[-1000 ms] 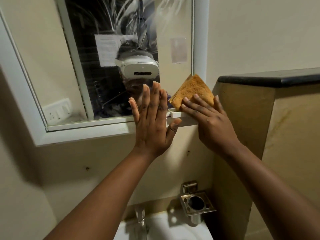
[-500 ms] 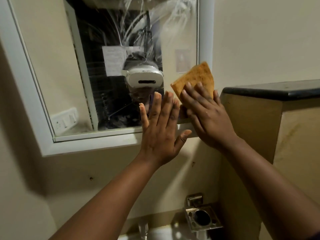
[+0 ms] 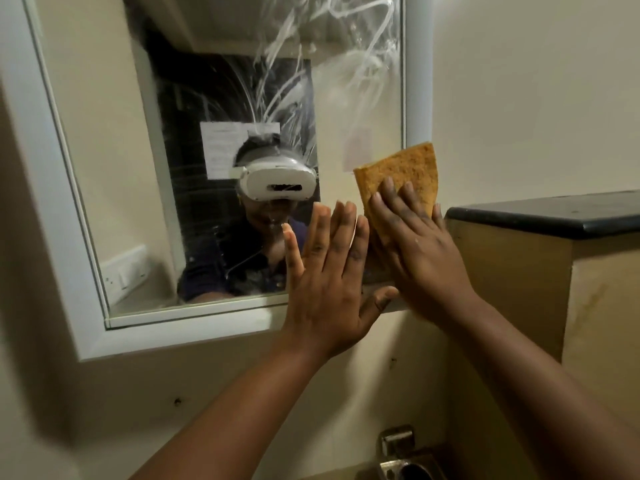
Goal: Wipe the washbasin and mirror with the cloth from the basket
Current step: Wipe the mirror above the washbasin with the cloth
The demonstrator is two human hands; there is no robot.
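A white-framed mirror (image 3: pixel 114 168) hangs on the beige wall, with white streaks of smear across its upper glass. An orange-brown folded cloth (image 3: pixel 403 173) lies flat against the mirror's lower right corner, overlapping the right frame. My right hand (image 3: pixel 415 247) presses the cloth to the glass with spread fingers. Just left of it, my left hand (image 3: pixel 329 282) rests flat on the mirror, fingers apart and holding nothing, its thumb over the bottom frame. The washbasin is out of view.
A beige partition with a black stone top (image 3: pixel 554 216) stands close on the right, touching the mirror's right edge. A metal holder (image 3: pixel 401 459) is fixed to the wall at the bottom. A person with a white headset shows in the mirror's reflection.
My right hand has slid the cloth upward along the mirror's right side from the bottom frame. My left hand moved slightly up with it. The view tilted upward, hiding the basin.
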